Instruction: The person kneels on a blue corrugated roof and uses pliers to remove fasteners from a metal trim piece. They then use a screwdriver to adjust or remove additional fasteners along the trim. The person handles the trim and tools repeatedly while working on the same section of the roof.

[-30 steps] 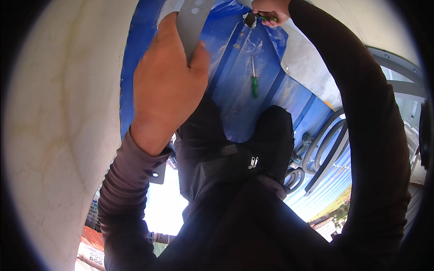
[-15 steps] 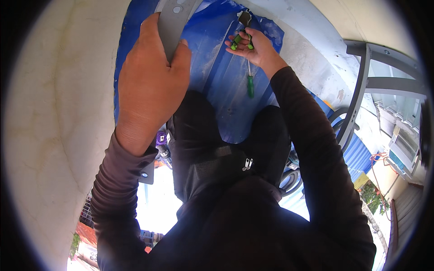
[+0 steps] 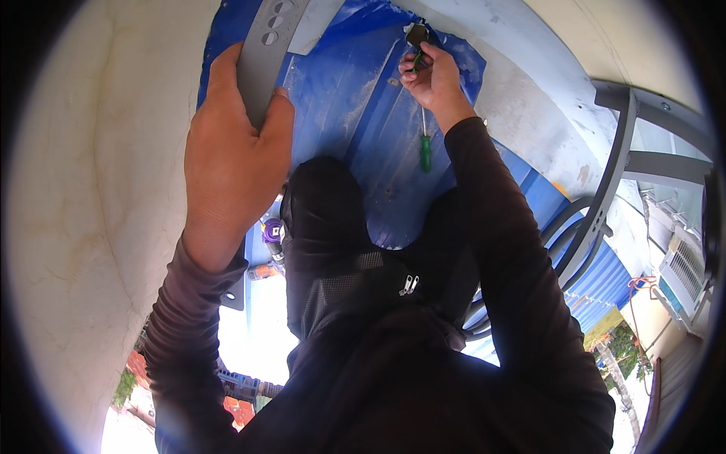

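"How far had the work got?"

"Midway, I'd judge. The left hand [image 3: 234, 159] had the lower end of a grey metal bar [image 3: 265, 76] pinched, thumb on one side and fingers on the other, spread only by the bar's width. I could make out no fastener in its visible holes, and its upper end ran out of view, so I couldn't tell whether it was fixed there."

"And the right?"

"The right hand [image 3: 435, 82] was curled around a small green tool [image 3: 417, 63], mostly hidden by the fingers, just beside a dark, squarish patch [image 3: 416, 35] with ragged pale edges. That patch looked unfinished."

"Anything set aside?"

"A screwdriver [image 3: 425, 153] with a green handle lay on the blue ribbed sheet [image 3: 355, 121], near the right hand and untouched."

"Any brands or labels?"

"I could read no lettering on the bar, the screwdriver or the sheet. The green tool was too covered to tell."
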The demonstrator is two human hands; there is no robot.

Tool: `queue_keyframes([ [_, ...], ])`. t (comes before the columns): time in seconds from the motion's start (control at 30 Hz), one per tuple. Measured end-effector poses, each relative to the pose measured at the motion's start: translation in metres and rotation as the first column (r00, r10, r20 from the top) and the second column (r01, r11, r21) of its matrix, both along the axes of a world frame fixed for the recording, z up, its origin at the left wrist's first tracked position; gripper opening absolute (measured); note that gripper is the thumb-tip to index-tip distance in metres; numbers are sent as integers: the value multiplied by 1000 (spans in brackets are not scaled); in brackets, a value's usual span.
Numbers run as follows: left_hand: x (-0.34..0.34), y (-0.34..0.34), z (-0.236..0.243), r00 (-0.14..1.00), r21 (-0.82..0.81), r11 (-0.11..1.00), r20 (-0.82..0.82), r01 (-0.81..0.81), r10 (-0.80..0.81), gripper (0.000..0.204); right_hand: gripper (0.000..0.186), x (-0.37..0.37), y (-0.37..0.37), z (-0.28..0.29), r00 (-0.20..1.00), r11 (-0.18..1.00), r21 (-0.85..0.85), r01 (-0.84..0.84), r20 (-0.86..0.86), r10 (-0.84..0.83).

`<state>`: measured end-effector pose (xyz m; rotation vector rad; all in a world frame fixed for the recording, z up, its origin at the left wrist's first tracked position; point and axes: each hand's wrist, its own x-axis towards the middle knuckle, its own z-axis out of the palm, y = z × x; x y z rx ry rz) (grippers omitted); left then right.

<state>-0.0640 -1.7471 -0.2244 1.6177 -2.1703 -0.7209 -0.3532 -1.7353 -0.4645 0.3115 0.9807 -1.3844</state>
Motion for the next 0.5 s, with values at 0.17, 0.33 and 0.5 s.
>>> queue_keyframes([
  [0.17,2,-3,1,1000,-2,1000,-20,21,-22,53,21,-22,-3,17,995,988,120,-100,13,99],
  [0.33,-1,-5,4,1000,29,1000,-1,4,-4,52,19,-38,-3,24,979,969,146,-201,58,194],
  [0.5,-3,-4,7,1000,51,999,25,5,-6,50,18,-48,-2,23,966,963,87,-255,75,249],
])
